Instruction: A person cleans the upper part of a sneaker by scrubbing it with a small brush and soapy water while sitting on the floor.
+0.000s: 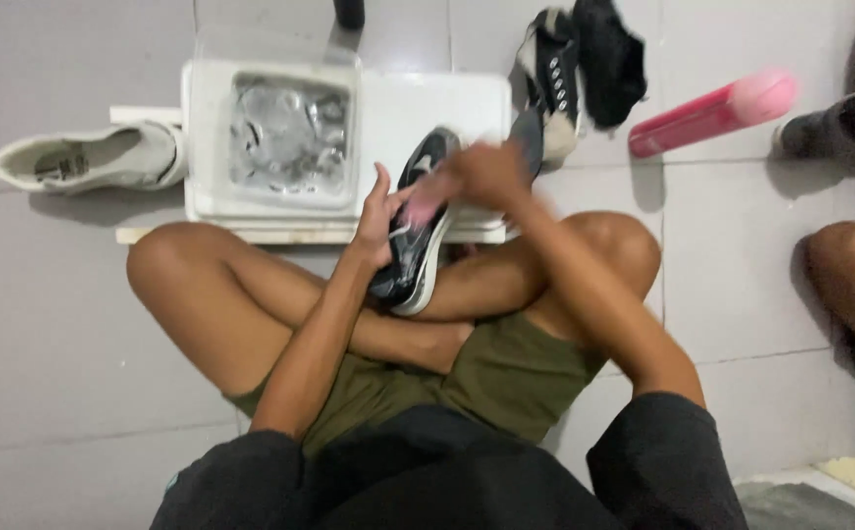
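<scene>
I sit cross-legged on a tiled floor. My left hand [380,221] grips the side of a black sneaker with a white sole [416,257], which rests tilted on my crossed legs. My right hand [486,172] is blurred by motion over the upper end of the sneaker and seems to hold a small pinkish thing [429,199] against it; I cannot tell what that thing is.
A white tray [398,108] on a board holds a clear tub of water [288,137]. A white shoe [89,157] lies at left. Black shoes and cloth [585,59] lie behind, a pink bottle [712,110] at right. Another person's knee [854,275] is far right.
</scene>
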